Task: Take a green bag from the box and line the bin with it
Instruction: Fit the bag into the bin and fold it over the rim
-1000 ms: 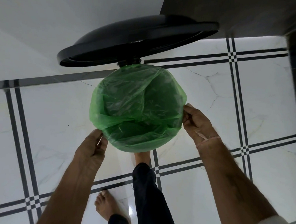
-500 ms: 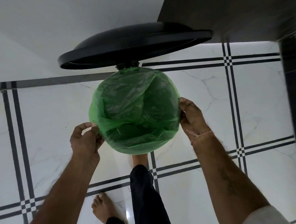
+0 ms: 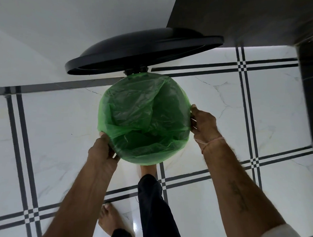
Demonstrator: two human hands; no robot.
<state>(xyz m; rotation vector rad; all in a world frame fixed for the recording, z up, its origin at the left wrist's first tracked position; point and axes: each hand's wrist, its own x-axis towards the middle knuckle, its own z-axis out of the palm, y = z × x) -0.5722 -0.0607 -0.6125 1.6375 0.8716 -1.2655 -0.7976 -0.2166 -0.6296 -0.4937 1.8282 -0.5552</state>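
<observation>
— Well, start closest to the camera: what are the two hands doing?

— They're well apart, on opposite sides of the bin's mouth. The left hand is at the near-left edge with fingers pinched on the green bag where it folds over the rim. The right hand is at the right edge, fingers curled against the film; I take it as gripping, though the fingertips are partly hidden behind the plastic.

— And the bag itself?

— Already in the bin, its mouth turned over the rim all the way round as far as I can see. The bin's wall is almost entirely covered. Inside, the film is crumpled, with a loose fold slung across the middle instead of lying against the wall.

— So what could go wrong?

— I'd judge three things. Thin film stretched over a rim tears if either hand pulls down too hard. If one side is tugged more than the other, the opposite cuff may slip off and drop inside. And that slack fold traps air, so the bag could ride up.

— Anything farther back?

— A bare foot sits just at the bin's base, probably on a pedal, holding the black lid raised behind the bag. Ease off that and the lid would likely come down on the hands or pinch the cuff at the hinge.
</observation>
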